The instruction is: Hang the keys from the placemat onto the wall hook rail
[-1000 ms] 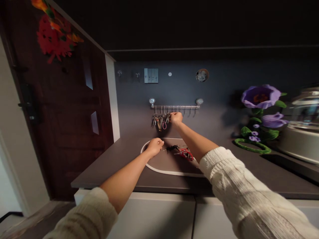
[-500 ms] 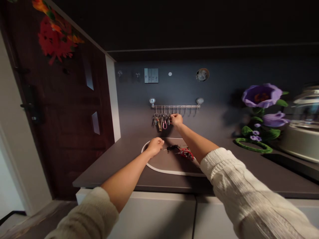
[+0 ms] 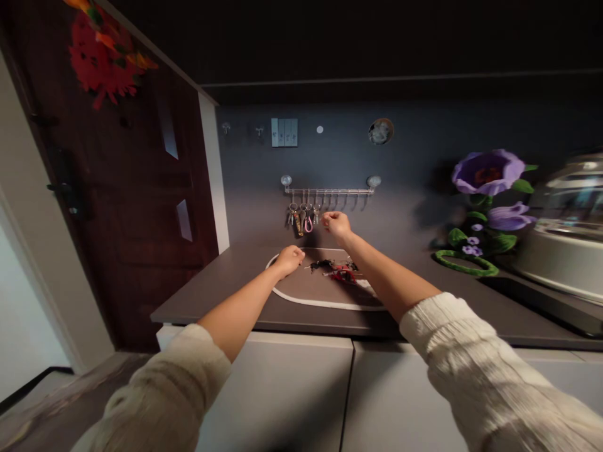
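Observation:
My right hand (image 3: pixel 336 225) is raised in front of the wall, its fingers curled together, just right of a small bunch of keys (image 3: pixel 316 215). It appears apart from them, with nothing visible in it. More keys (image 3: pixel 291 215) hang to the left on the clear hook rail (image 3: pixel 330 191), with a brown-gold key fob (image 3: pixel 298 224) and a pink loop (image 3: pixel 308 224). Lower down, my left hand (image 3: pixel 289 258) is closed over the left side of a white-rimmed mat (image 3: pixel 325 304); its fingertips hide anything they hold. Dark keys (image 3: pixel 321 265) and a red key holder (image 3: pixel 343 274) lie on the mat.
Purple felt flowers (image 3: pixel 488 172) with a green ring base stand on the counter to the right, beside a glass-topped appliance (image 3: pixel 565 245). Wall switches (image 3: pixel 284 132) sit above the rail. A dark red door (image 3: pixel 136 188) is at the left.
My right hand has drawn slightly away from the hanging keys, leaving a gap. The view has shifted, so the counter and rail sit higher in the picture. My left hand stays over the mat.

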Demonstrator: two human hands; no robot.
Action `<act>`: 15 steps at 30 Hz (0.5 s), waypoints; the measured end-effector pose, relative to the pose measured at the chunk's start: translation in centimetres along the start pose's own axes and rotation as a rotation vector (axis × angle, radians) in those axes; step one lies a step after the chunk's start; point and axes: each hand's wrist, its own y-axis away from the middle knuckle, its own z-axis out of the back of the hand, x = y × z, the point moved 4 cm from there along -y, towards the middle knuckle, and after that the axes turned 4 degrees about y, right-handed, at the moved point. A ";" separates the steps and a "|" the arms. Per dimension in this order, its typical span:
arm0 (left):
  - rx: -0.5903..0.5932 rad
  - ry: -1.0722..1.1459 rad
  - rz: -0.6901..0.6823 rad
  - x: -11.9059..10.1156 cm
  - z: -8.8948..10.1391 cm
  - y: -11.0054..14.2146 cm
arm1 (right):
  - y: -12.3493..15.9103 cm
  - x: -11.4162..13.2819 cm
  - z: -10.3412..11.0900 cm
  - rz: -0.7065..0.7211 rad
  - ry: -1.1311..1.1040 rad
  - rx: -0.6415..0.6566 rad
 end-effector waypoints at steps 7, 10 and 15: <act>-0.044 -0.118 0.083 -1.8 -0.1 0.6 | 5.3 -0.4 1.2 -0.068 -0.051 0.165; -0.103 -0.128 0.055 -2.2 -0.6 0.8 | 6.7 -1.5 1.6 -0.034 0.023 0.204; -0.117 -0.232 -0.067 -2.4 -1.5 1.0 | 7.8 -2.6 2.5 0.107 0.387 0.214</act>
